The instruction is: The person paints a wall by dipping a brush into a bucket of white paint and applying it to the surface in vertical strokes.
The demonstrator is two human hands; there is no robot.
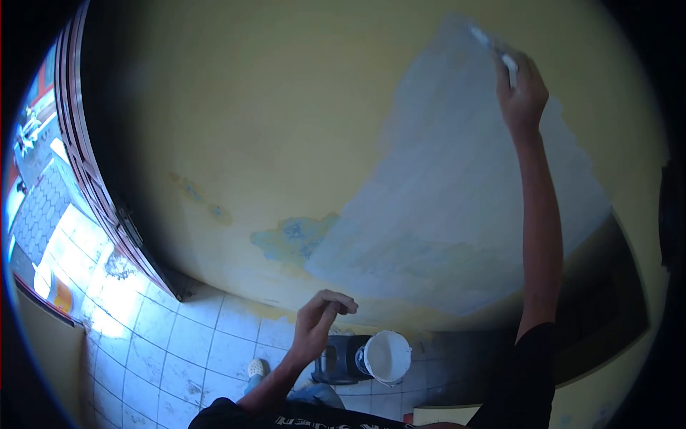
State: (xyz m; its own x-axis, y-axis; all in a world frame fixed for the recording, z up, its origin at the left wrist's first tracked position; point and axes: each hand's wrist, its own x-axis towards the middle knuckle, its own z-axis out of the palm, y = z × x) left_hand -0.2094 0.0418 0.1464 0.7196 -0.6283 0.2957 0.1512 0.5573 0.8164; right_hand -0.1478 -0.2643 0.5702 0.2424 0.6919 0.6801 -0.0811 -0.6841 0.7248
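My right hand [525,89] is raised at the upper right, closed round the white handle of a paintbrush [480,36]. The brush's pale, blurred tip meets the wall near the top corner of a fresh white patch [450,171]. Yellow paint covers the rest of the wall [271,107]. My left hand [321,322] hovers low in front of the wall with its fingers curled in, and no object shows in it. Just right of and below that hand, a white bucket [388,356] with pale contents stands on or against a dark stool-like object [339,357].
Peeling greenish-blue spots [293,236] mark the lower wall. A folding metal door [93,164] stands at the left, with a white and orange container [61,293] on the sunlit floor beyond. White tiles [186,350] cover the floor. A dark recess [607,286] lies at the lower right.
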